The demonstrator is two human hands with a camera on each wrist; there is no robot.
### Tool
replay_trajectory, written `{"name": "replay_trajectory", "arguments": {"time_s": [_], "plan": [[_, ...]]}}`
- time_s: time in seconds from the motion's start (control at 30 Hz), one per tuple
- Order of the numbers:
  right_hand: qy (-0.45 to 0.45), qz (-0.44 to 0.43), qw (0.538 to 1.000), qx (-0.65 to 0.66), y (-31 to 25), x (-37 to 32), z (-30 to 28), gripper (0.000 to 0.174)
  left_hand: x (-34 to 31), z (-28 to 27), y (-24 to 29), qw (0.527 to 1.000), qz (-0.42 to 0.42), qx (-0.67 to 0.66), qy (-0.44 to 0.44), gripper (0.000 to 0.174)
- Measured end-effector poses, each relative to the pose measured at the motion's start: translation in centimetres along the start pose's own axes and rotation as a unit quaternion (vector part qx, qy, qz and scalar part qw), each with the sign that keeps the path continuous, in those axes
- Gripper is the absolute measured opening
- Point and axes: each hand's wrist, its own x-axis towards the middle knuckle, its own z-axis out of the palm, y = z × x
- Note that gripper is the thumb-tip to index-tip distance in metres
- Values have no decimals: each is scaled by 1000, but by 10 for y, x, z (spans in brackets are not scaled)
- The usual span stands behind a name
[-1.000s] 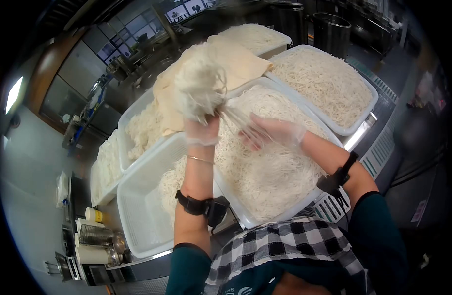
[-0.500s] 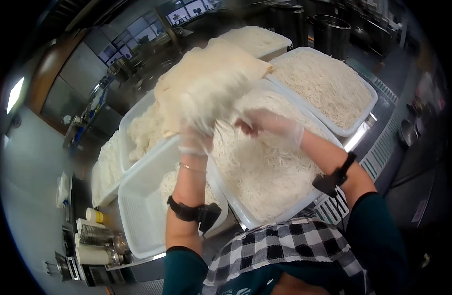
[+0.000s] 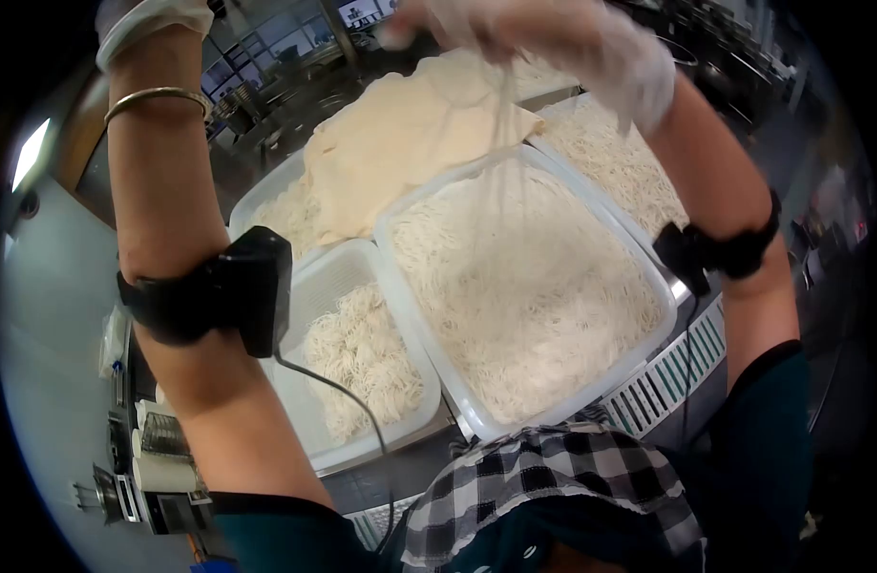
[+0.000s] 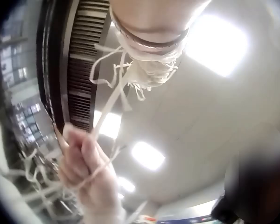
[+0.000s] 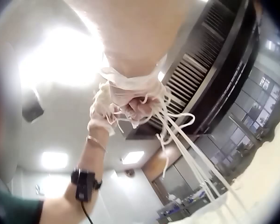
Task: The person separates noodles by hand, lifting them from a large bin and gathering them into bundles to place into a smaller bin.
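Both gloved hands are raised. My left hand (image 4: 151,60) holds a bunch of white noodles, with loose ends poking out; in the head view little beyond its glove cuff (image 3: 157,27) shows at the top left. My right hand (image 3: 553,43), blurred at the top of the head view, has curled fingers gripping noodle strands (image 4: 107,109) that stretch between the two hands. More long strands hang from it, down over a white plastic basket (image 3: 414,310) heaped with noodles (image 3: 562,286). To the left, a second basket (image 3: 295,387) holds a smaller noodle pile (image 3: 362,358).
A cream cloth (image 3: 400,134) covers part of a basket behind. Further noodles (image 3: 615,158) fill a basket at the far right. A slatted ventilation hood (image 5: 196,65) and ceiling lights (image 5: 55,160) show overhead. White containers (image 3: 161,458) stand at lower left.
Both hands have risen from just over the baskets to the top of the head view. The left has swung far up and left with its noodles; the right has lifted strands.
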Motion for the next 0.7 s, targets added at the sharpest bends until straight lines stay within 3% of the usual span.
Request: {"name": "replay_trajectory", "arguments": {"time_s": [0.03, 0.07, 0.1, 0.13, 0.17, 0.2, 0.23, 0.27, 0.3, 0.33, 0.37, 0.4, 0.47, 0.5, 0.57, 0.6, 0.63, 0.67, 0.7], "plan": [[9, -26, 991, -131, 3, 0, 13, 24, -2, -5, -1, 999, -21, 38, -11, 36], [17, -26, 984, -173, -1, -11, 9, 24, -8, -8, -6, 994, -48, 89, -31, 36], [40, -146, 984, -98, -11, -16, 3, 23, -23, -5, -11, 985, -91, 134, -61, 36], [67, -125, 985, -96, -21, -15, -2, 24, -37, -2, -18, 972, -141, 152, -114, 37], [97, -103, 985, -94, -27, -14, -5, 24, -70, 15, -17, 943, -234, -25, -236, 39], [70, -111, 991, -10, -21, -16, -1, 17, -102, 31, -26, 915, -230, -140, -301, 44], [63, -110, 991, -44, 8, -10, 3, 24, -134, 42, -38, 893, -299, -198, -271, 42], [55, -110, 989, -80, 46, -3, 11, 32, -167, 53, -51, 912, -278, -204, -225, 38], [63, -35, 995, -68, 78, -8, 25, 27, -193, 64, -55, 928, -253, -210, -176, 35], [49, -46, 985, 156, 123, -20, 50, 23, -211, 77, -42, 966, -184, -119, -139, 32], [94, 44, 896, 433, 147, -53, 72, 21, -220, 83, -35, 989, -112, -26, -95, 29], [62, 122, 990, -29, 127, -75, 88, 18, -223, 77, -47, 990, -105, -24, -90, 29], [-126, -89, 984, -91, 149, -89, 93, 16, -240, 62, -79, 988, -51, 148, 0, 28], [-131, -87, 984, -87, 132, -86, 87, 16, -241, 60, -77, 987, -56, 149, 3, 28], [-103, 22, 990, -88, 85, -77, 68, 12, -246, 63, -71, 942, -334, 27, 3, 28], [-80, 16, 994, -72, 91, -67, 62, 14, -257, 66, -73, 940, -342, 25, -2, 28], [-76, 21, 994, -71, 97, -66, 64, 14, -270, 68, -73, 912, -401, -80, -39, 28], [-41, 69, 997, -15, 107, -64, 68, 15, -280, 70, -71, 870, -452, -183, -74, 29], [-6, 113, 993, 40, 122, -62, 75, 17, -288, 75, -65, 871, -450, -183, -76, 29]]}}
